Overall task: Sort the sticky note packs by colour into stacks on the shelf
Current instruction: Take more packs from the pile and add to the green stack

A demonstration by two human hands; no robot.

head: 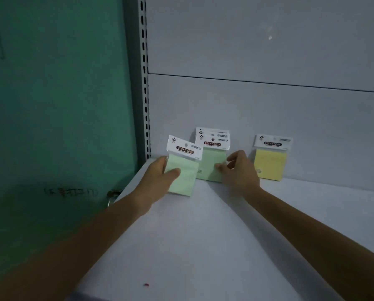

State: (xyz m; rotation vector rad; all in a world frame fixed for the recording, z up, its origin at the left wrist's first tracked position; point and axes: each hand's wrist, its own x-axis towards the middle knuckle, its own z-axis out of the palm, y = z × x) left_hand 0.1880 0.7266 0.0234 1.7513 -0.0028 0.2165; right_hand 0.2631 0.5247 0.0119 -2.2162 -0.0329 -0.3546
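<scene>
**Green pack in left, right on the green stack**

Red speck (146, 285) near the front of the shelf (203, 235), which is smooth, flat and pale grey. My left hand (160, 172) grips a green pack (182, 177), thumb on its face, tilted and held off the shelf. My right hand (240, 170) has its fingers (220, 167) curled, pinching the right edge of the green stack (211, 164). That stack leans on the back panel (268, 109). Yellow pack (269, 162) leans there too, well right, with nothing in front of it. All packs are square pads in clear sleeves with white header cards. Slotted upright (146, 94) on the left, teal wall (51, 105) beyond.
</scene>
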